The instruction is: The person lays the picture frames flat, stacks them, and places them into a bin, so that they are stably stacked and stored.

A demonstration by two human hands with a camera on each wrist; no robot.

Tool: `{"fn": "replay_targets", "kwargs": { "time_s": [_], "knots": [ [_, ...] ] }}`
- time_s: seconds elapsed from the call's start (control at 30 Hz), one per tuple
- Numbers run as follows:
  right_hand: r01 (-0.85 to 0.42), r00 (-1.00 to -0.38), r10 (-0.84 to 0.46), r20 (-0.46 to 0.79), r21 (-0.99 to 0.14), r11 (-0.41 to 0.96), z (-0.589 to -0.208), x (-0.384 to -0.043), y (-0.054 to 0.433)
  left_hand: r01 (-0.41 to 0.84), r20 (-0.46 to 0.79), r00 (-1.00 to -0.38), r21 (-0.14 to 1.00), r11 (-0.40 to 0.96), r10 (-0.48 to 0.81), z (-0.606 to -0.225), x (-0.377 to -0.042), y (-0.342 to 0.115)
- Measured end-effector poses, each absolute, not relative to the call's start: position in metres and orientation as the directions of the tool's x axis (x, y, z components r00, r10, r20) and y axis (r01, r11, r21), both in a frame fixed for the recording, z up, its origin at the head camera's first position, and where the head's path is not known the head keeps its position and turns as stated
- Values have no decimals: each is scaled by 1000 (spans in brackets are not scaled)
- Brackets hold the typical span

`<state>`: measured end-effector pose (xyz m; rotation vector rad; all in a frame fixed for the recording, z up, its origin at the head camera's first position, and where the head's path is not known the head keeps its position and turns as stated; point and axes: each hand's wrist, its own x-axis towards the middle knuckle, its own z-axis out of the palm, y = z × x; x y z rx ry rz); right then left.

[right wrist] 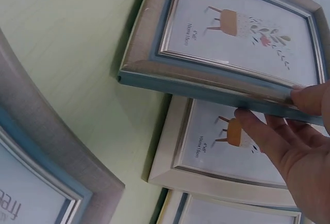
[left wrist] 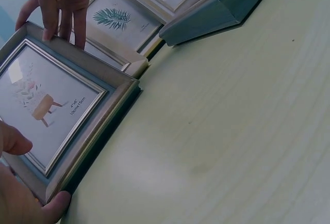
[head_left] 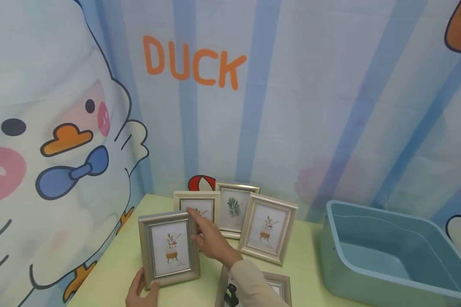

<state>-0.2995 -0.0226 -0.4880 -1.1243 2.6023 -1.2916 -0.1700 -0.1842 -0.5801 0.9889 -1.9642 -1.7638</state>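
Note:
A grey-brown picture frame (head_left: 171,247) with a potted-plant print stands tilted back on the pale table, between both hands. My left hand (head_left: 142,294) holds its lower left corner, one fingertip over the front of the glass in the left wrist view. At the upper right side my right hand (head_left: 211,238) pinches the frame's edge, thumb (right wrist: 308,100) on the front border and the other fingers at the side and back. Just behind stands a cream picture frame (head_left: 196,195), partly hidden. To its right are a gold-edged frame (head_left: 234,207) with a green leaf and a champagne-coloured frame (head_left: 269,230).
Another grey-brown frame (head_left: 284,283) lies near the front of the table (head_left: 307,251), partly covered by the right sleeve (head_left: 253,281). A blue-green plastic bin (head_left: 384,273) stands at the right. A cloth backdrop (head_left: 311,106) with duck drawings hangs behind the table.

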Motion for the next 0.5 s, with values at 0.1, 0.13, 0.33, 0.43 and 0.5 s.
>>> {"fn": "replay_targets", "kwargs": {
  "time_s": [0.1, 0.13, 0.33, 0.43, 0.5],
  "knots": [
    [-610, -742, -596, 309, -679, 408, -494, -300, -22, -257, -200, -712, 966, -15, -673, -580, -170, -182],
    [-620, -740, -590, 322, -668, 413, -496, -300, -22, -248, -193, -713, 969, -15, -674, -580, -170, -181],
    [-631, -743, -565, 360, -660, 408, -498, -298, -21, -226, -170, -700, 974, -11, -694, -581, -171, -180],
    [-614, -752, -559, 350, -682, 398, -497, -295, -20, -230, -173, -682, 973, -17, -711, -582, -172, -180],
    [-605, -757, -556, 344, -692, 395, -496, -293, -19, -225, -179, -672, 974, -33, -718, -583, -171, -180]
  ]
}}
